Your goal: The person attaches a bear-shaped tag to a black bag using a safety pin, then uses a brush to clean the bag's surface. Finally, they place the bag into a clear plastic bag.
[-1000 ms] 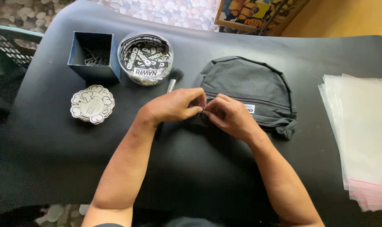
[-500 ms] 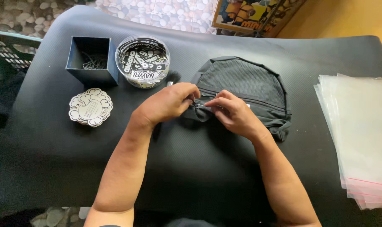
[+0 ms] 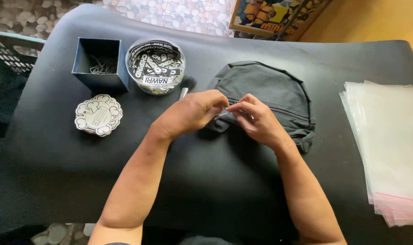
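Hands meet at the near-left edge of a black cap [image 3: 265, 93], which serves as the landmark for everything else. The cap lies flat on the black mat [image 3: 70, 181], mesh face up, its long axis running left to right; the rounded crown points away from the person and the straight edge toward them. A dark strap end sticks out at its right near corner.

The left hand [image 3: 192, 113] comes in from the cap's left, fingers curled and bunched together at the cap's edge. The right hand [image 3: 256, 120] lies over the cap's near edge, thumb and forefinger pinching a small pale thing [image 3: 223, 113] between the two hands; what it is cannot be told. The fingertips of both hands nearly touch there.

Left of the cap stands a round clear tub [image 3: 155, 66] of black-and-white labels, and beyond that a dark blue box [image 3: 97, 77] holding thin wire pins. Nearer the person than the box lies a stack of scalloped tags [image 3: 98, 114]. Well right of the cap lies a pile of clear bags [image 3: 388, 145].
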